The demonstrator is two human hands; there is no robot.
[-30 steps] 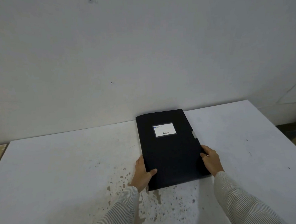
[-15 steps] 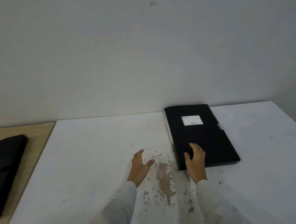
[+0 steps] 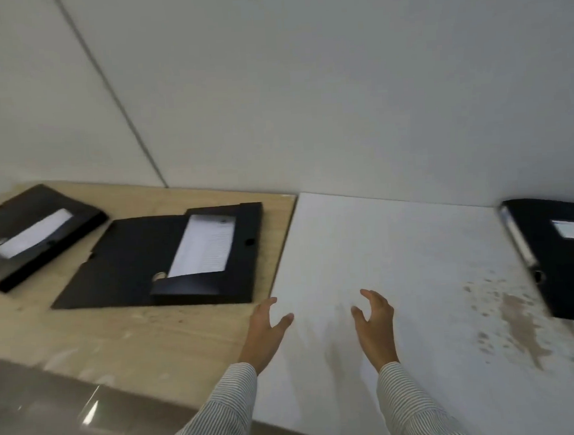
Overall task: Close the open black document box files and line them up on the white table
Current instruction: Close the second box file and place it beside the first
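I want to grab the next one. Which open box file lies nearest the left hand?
The open box file beside the white table's edge, lid flat; the other lies farther left.

A closed black box file with a white label on its lid is laid flat at the right edge of the white table, partly cut off by the frame. A second black box file is spread open on the wooden surface just left of the table, its lid folded out flat to the left and white paper seen inside. A third black box file, also open with white paper showing, is set at an angle further left, well apart from the table.
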